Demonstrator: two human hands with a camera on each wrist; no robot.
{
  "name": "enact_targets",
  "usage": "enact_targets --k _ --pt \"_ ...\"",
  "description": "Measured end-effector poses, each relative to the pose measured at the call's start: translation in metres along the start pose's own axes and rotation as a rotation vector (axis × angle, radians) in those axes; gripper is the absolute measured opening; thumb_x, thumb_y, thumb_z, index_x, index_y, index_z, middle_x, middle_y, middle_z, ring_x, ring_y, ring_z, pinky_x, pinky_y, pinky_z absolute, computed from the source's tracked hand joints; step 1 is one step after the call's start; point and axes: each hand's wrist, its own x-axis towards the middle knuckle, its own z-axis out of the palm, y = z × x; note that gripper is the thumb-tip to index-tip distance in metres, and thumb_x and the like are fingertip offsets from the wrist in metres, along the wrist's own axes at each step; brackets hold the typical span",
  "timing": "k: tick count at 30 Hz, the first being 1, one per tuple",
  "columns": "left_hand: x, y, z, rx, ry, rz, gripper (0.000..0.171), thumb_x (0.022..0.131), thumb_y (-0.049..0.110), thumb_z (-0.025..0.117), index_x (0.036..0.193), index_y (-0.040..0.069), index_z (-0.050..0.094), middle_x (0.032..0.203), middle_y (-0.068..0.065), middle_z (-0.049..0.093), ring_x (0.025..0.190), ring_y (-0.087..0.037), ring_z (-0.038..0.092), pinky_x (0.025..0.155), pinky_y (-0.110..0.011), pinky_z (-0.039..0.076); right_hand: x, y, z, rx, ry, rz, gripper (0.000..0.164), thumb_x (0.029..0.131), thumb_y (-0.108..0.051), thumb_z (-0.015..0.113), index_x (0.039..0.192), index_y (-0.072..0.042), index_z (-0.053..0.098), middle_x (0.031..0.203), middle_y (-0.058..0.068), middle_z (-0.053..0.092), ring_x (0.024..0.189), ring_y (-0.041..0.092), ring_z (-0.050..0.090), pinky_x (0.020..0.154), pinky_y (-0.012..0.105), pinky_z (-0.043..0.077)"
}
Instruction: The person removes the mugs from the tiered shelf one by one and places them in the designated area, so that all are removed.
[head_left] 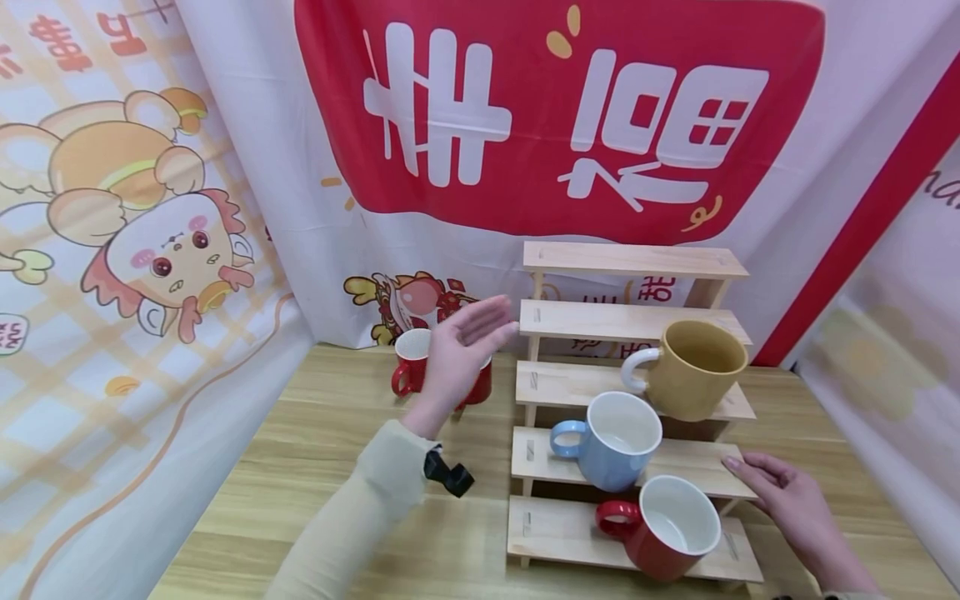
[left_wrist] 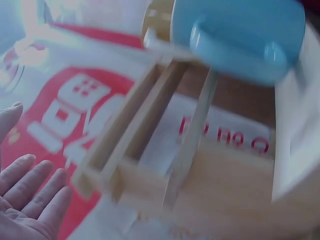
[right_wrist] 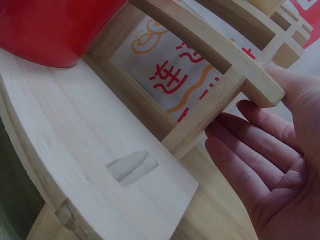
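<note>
A light wooden stepped stand (head_left: pixel 551 457) rises in five shelves. On its lowest shelf sits a red mug (head_left: pixel 667 533), above it a light blue mug (head_left: pixel 617 446), and higher a mustard-yellow mug (head_left: pixel 693 375) with a white handle. My left hand (head_left: pixel 468 346) hovers left of the stand, fingers extended, holding nothing; in the left wrist view its palm (left_wrist: pixel 30 205) shows. My right hand (head_left: pixel 795 500) holds the right end of the second-lowest shelf (right_wrist: pixel 260 85), thumb on top and fingers underneath.
Behind my left hand stand a red cup (head_left: pixel 409 367) with a handle and another red cup (head_left: pixel 480 385), partly hidden. The wooden table (head_left: pixel 300 467) carries everything. A printed cloth (head_left: pixel 262 167) hangs behind and along the sides.
</note>
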Motion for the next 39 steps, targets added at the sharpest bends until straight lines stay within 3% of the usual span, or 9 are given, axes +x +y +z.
enact_targets --k 7,13,18,25,33,39 --pt "-0.004 0.001 0.039 -0.019 -0.153 -0.043 0.045 0.089 0.023 0.083 0.13 0.013 0.069 0.126 0.0 0.07 0.115 -0.02 0.067 0.097 -0.031 0.054 0.0 0.0 0.0 0.014 -0.005 -0.003 0.029 0.101 -0.033 0.067 0.12 -0.011 0.069 0.1 -0.024 0.066 0.094 -0.01 0.057 0.074 0.019 0.055" --pt "-0.006 -0.003 0.066 0.021 -0.213 -0.122 0.043 0.087 0.028 0.084 0.128 0.02 0.071 0.122 0.008 0.071 0.113 -0.016 0.068 0.094 -0.027 0.054 0.0 0.0 0.0 0.013 -0.007 0.002 0.028 0.101 -0.033 0.067 0.119 -0.012 0.07 0.101 -0.024 0.067 0.094 -0.01 0.057 0.074 0.018 0.055" --pt "-0.005 -0.009 0.083 0.01 -0.28 -0.156 0.043 0.087 0.026 0.084 0.127 0.019 0.071 0.121 0.008 0.071 0.112 -0.015 0.068 0.093 -0.026 0.054 0.0 0.0 -0.001 0.014 -0.01 0.004 0.029 0.101 -0.034 0.066 0.12 -0.012 0.069 0.101 -0.024 0.067 0.094 -0.01 0.057 0.074 0.018 0.055" --pt "-0.002 -0.018 0.103 -0.016 -0.328 -0.183 0.042 0.087 0.024 0.085 0.126 0.019 0.072 0.123 0.001 0.071 0.11 -0.014 0.069 0.09 -0.023 0.055 0.0 -0.001 -0.001 0.001 -0.011 0.007 0.037 0.101 -0.034 0.066 0.124 -0.005 0.066 0.101 -0.024 0.066 0.094 -0.01 0.057 0.074 0.018 0.055" --pt "0.004 -0.025 0.118 0.023 -0.379 -0.213 0.041 0.086 0.024 0.085 0.125 0.02 0.073 0.114 0.012 0.072 0.101 -0.004 0.069 0.085 -0.022 0.057 0.0 -0.001 -0.001 -0.001 -0.012 0.016 0.044 0.102 -0.035 0.066 0.128 -0.001 0.062 0.101 -0.025 0.065 0.094 -0.011 0.057 0.074 0.018 0.055" --pt "0.005 -0.028 0.124 0.082 -0.403 -0.235 0.04 0.087 0.029 0.085 0.125 0.023 0.073 0.112 0.015 0.071 0.101 -0.002 0.068 0.084 -0.021 0.056 0.0 -0.001 0.0 0.011 -0.004 0.007 0.038 0.102 -0.033 0.066 0.125 -0.004 0.064 0.1 -0.025 0.065 0.093 -0.01 0.058 0.074 0.018 0.055"
